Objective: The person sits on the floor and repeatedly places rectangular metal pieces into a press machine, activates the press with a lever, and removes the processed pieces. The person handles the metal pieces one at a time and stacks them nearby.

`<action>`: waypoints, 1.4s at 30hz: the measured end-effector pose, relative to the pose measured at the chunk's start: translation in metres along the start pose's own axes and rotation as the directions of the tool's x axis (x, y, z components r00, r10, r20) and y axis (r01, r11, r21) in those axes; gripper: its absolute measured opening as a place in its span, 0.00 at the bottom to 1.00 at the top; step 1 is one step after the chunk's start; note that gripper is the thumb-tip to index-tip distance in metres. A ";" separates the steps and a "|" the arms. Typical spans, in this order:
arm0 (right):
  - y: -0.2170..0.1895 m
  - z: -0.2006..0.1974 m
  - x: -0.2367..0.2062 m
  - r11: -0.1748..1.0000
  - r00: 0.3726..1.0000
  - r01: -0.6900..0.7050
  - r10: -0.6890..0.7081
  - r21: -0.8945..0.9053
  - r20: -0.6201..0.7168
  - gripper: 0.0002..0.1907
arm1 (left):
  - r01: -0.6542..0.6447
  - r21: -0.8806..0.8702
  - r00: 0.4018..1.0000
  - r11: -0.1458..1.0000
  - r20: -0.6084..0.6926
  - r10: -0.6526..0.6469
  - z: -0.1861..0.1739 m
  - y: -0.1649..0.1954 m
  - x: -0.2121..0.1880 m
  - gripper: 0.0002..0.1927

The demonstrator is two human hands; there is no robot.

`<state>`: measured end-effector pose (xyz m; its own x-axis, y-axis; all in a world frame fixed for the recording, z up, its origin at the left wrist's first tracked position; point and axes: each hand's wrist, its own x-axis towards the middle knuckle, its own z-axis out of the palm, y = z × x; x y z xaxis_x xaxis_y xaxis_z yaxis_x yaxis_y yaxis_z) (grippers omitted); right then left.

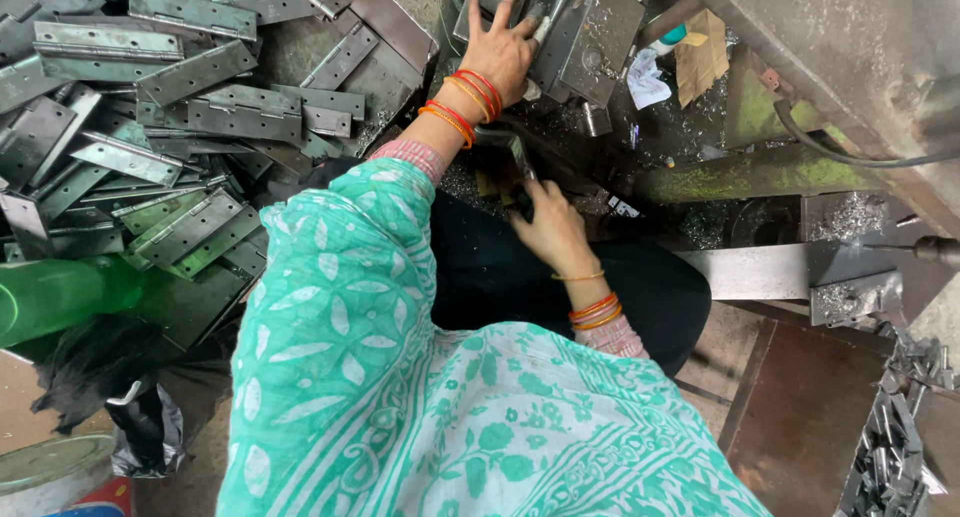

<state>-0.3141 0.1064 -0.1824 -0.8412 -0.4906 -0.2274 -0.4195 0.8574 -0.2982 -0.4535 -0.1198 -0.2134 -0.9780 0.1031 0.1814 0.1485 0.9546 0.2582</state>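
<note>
I see left hand (500, 52) flat on hinge (560, 27) ahead | right hand (550, 232) nearer, gripping dark metal piece (505, 157) (end hidden)

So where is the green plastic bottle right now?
The green plastic bottle lies on its side at the left edge of the head view, just below the heap of grey metal hinges and above a black plastic bag, well away from both hands.

A heap of grey metal hinges (190, 107) and a green bottle (60, 295) lie on the floor (790, 407)
</note>
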 end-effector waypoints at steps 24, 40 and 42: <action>-0.008 0.044 -0.010 0.998 0.994 -0.027 0.032 0.052 -0.105 0.28 | 0.100 0.122 0.982 0.987 -0.173 -0.078 0.008 0.016 0.020 0.22; -0.001 -0.022 0.013 0.997 0.995 0.070 -0.068 0.028 -0.073 0.25 | 0.098 0.073 0.935 0.992 -0.348 -0.067 0.026 0.018 0.046 0.12; 0.001 0.009 0.007 0.999 0.996 0.020 -0.023 -0.040 -0.080 0.29 | 0.089 0.039 0.926 0.995 -0.371 -0.068 0.026 0.015 0.052 0.12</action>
<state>-0.3177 0.1026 -0.1924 -0.8559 -0.4963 -0.1452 -0.4494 0.8529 -0.2658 -0.5054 -0.0927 -0.2245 -0.8614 -0.0733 0.5026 0.0550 0.9702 0.2358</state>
